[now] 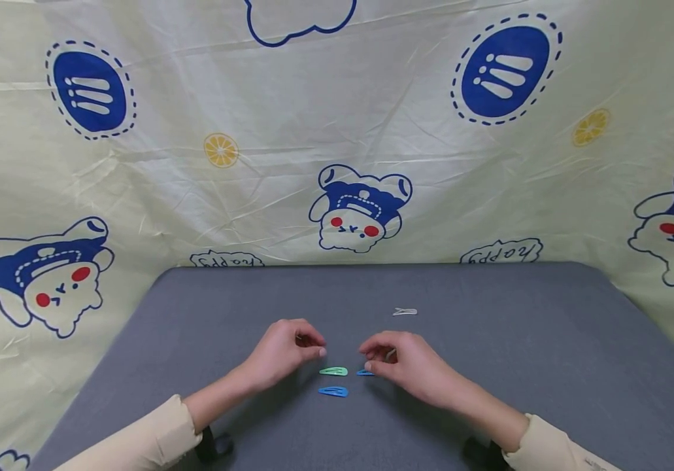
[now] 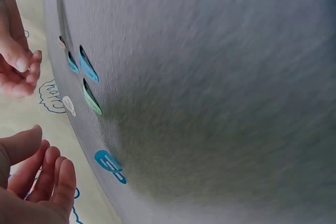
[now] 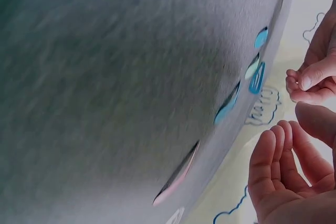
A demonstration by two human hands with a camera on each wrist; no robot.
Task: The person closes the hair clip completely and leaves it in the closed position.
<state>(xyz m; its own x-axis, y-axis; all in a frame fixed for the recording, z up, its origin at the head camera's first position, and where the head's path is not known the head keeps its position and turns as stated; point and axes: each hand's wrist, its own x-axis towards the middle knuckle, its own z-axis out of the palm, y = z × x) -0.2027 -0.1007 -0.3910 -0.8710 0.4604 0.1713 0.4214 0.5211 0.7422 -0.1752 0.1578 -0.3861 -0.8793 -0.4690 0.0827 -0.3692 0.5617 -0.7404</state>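
Observation:
Several snap hair clips lie on the grey table. My left hand (image 1: 286,345) hovers just beyond and left of the green hair clip (image 1: 334,371), fingers loosely bent and nothing in them. Nearer to me lies a blue hair clip (image 1: 333,392). My right hand (image 1: 410,367), also holding nothing, partly covers a second blue hair clip (image 1: 365,373). The left wrist view shows another blue clip with slots (image 2: 108,162) near the left hand; in the head view that hand hides it. A pink hair clip (image 3: 177,177) appears near the right hand in the right wrist view.
A whitish hair clip (image 1: 405,312) lies farther back, beyond the right hand. The grey cloth-covered table (image 1: 519,327) ends at a back edge, with a printed cream sheet (image 1: 278,209) hanging behind it and at both sides.

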